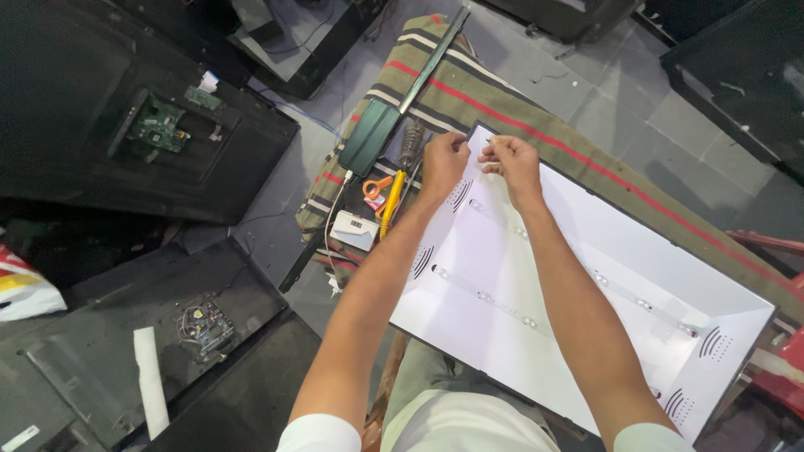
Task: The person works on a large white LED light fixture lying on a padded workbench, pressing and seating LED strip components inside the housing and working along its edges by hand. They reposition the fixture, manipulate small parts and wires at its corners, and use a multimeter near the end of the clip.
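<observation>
A white backlight panel (586, 276) with strips of small round lenses lies on a striped cloth over a table. Above its far left corner, my left hand (445, 159) and my right hand (511, 161) are held close together. Their fingertips pinch a small thin pale piece, perhaps a strip or wire, between them. What exactly the piece is I cannot make out. One lens strip (486, 297) runs across the panel below my forearms.
Left of the panel lie a yellow-handled tool (391, 201), orange pliers (375, 186), a white box (354, 229) and a dark green board (369, 136). Opened television backs with circuit boards (157, 124) lie on the floor at left. A red object (775, 251) stands at right.
</observation>
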